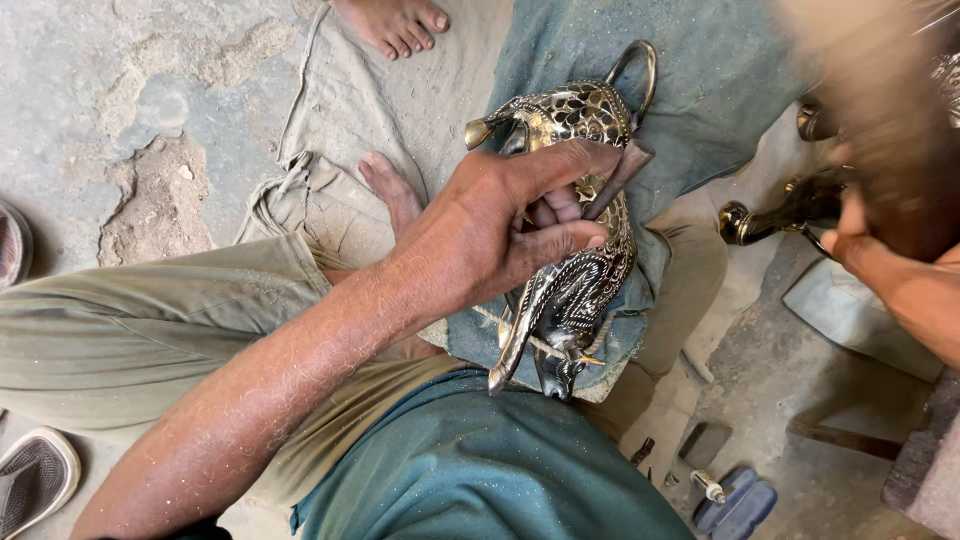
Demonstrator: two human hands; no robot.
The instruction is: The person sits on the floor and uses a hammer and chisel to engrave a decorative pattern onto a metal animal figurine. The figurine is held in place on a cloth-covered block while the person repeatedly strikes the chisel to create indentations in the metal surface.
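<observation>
Left hand is clamped over the middle of a metal figure, thumb on one flank, fingers curled round the other, and a small dark tool is pinched between those fingers, its tip against the patterned brass. The figure lies on a blue cloth spread over the person's lap and legs, its long body running from a looped handle at the top down to a horned head near the knee. A bare foot shows just beside the hand, tucked under sand-coloured cloth. Right hand is off at the frame's right edge, heavily blurred; it is closed about something dark, but what it grips cannot be told. Near it, a second brass piece. Another bare foot sits at the top, on the floor. Sandals at the lower left.
</observation>
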